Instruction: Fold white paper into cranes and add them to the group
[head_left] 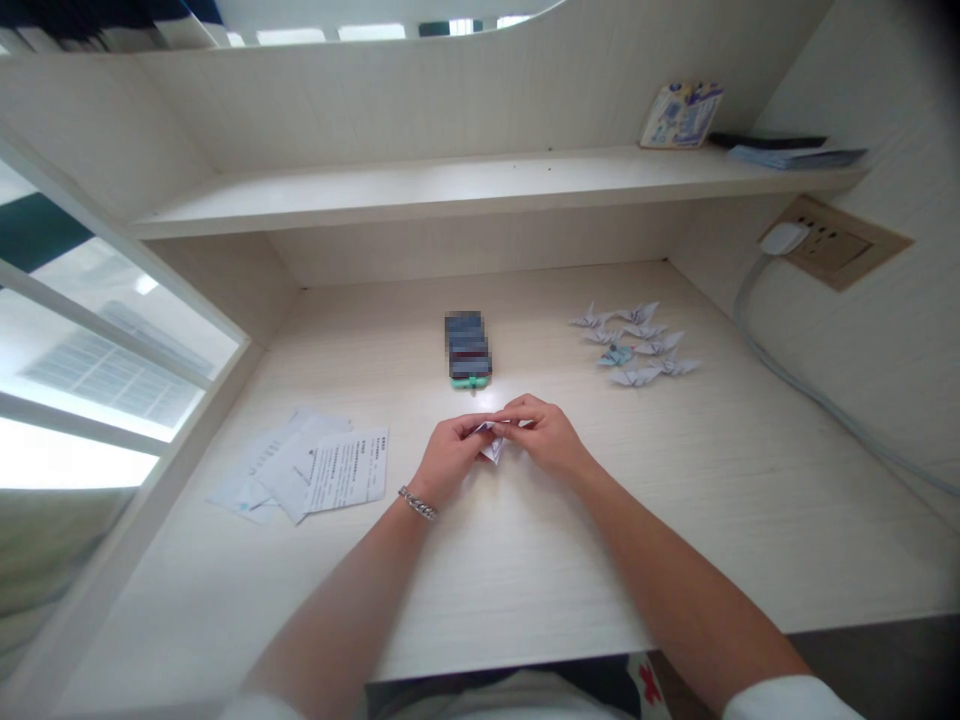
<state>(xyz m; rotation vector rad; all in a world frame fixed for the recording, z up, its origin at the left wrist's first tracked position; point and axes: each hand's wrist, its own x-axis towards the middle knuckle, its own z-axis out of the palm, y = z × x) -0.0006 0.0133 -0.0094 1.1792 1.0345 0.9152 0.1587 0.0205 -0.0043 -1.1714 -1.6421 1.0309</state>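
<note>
Both my hands meet at the middle of a pale wooden desk [525, 580]. My left hand [450, 455], with a metal bracelet on its wrist, and my right hand [546, 432] pinch a small folded piece of white paper [493, 445] between their fingertips. The paper shows only partly below the fingers. A phone [469, 348] in a green case lies flat just beyond my hands.
Several folded paper cranes [637, 345] lie in a cluster at the back right. Printed paper sheets [315, 470] are spread at the left. A shelf [450, 190] above holds a card and booklets. A wall socket [825, 245] with a cable is at the right.
</note>
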